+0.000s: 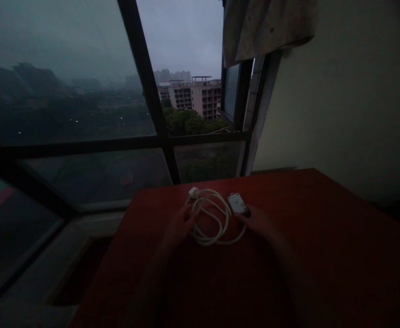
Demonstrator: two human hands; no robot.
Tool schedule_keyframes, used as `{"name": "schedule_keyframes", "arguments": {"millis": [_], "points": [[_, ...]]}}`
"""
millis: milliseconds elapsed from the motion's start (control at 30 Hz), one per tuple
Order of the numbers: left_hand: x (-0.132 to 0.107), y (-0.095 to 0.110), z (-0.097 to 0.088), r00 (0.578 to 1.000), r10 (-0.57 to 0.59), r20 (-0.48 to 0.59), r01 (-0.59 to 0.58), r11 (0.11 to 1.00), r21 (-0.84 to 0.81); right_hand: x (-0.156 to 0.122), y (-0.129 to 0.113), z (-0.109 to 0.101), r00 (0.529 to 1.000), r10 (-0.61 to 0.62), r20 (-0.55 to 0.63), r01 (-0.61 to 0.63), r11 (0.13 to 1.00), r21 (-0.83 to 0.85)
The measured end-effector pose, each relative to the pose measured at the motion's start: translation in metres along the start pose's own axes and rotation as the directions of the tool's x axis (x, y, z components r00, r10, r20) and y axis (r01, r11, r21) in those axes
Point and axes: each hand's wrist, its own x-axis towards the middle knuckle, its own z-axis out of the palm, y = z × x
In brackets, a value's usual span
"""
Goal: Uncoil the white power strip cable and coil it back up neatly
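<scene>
A white cable [216, 218] lies coiled in loops on a dark red table [322, 237]. A white plug [193, 192] sits at its far left end and a small white adapter block [238, 203] at its right. My left hand [179, 225] touches the left side of the coil, fingers curled round a loop. My right hand [259, 221] rests at the coil's right side with fingertips on the adapter block. The room is dim, so finger detail is hard to read.
Beyond the table's far edge is a large window with a dark frame [159, 123]. A cloth [268, 27] hangs at the upper right beside a plain wall [350, 100]. A sill and floor recess [83, 269] lie to the left.
</scene>
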Motion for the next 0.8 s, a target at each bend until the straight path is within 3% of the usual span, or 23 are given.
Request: {"name": "schedule_keyframes", "arguments": {"millis": [67,133,300,367,433,500,567,667,733,800], "points": [[-0.001,-0.003,-0.003,0.987,-0.037,0.154,0.053,0.993,-0.104,-0.001,0.001,-0.002,1.0,-0.005,0.015,0.006,0.999,-0.039],[-0.001,-0.005,-0.002,0.971,-0.052,0.233,0.097,0.977,-0.188,-0.002,0.0,-0.004,0.999,-0.012,0.042,0.016,0.994,-0.104],[0.0,-0.007,0.003,0.978,-0.147,0.146,0.182,0.948,-0.261,-0.005,-0.007,-0.002,0.998,0.01,0.064,0.006,0.97,-0.241],[0.0,-0.005,0.003,0.985,-0.161,0.064,0.169,0.973,-0.156,-0.008,-0.011,0.0,0.999,0.013,0.044,-0.001,0.965,-0.263],[0.0,0.001,0.001,0.995,-0.099,-0.021,0.099,0.994,0.045,-0.009,-0.015,0.001,0.999,0.029,0.034,-0.018,0.958,-0.285],[-0.003,0.009,-0.001,0.995,0.044,-0.091,-0.017,0.959,0.283,-0.01,-0.019,0.001,0.997,0.068,0.04,-0.052,0.947,-0.316],[-0.006,0.019,-0.002,0.971,0.225,-0.087,-0.157,0.863,0.481,-0.01,-0.023,-0.001,0.993,0.107,0.049,-0.084,0.933,-0.349],[-0.013,0.032,0.001,0.908,0.387,0.158,-0.402,0.705,0.585,-0.011,-0.029,-0.004,0.99,0.134,0.041,-0.107,0.91,-0.402],[-0.017,0.036,0.006,0.859,0.36,0.363,-0.511,0.642,0.572,-0.012,-0.033,-0.005,0.992,0.125,0.018,-0.105,0.897,-0.429],[-0.02,0.038,0.011,0.84,0.275,0.469,-0.53,0.604,0.595,-0.014,-0.035,-0.005,0.993,0.115,0.001,-0.103,0.89,-0.443]]}}
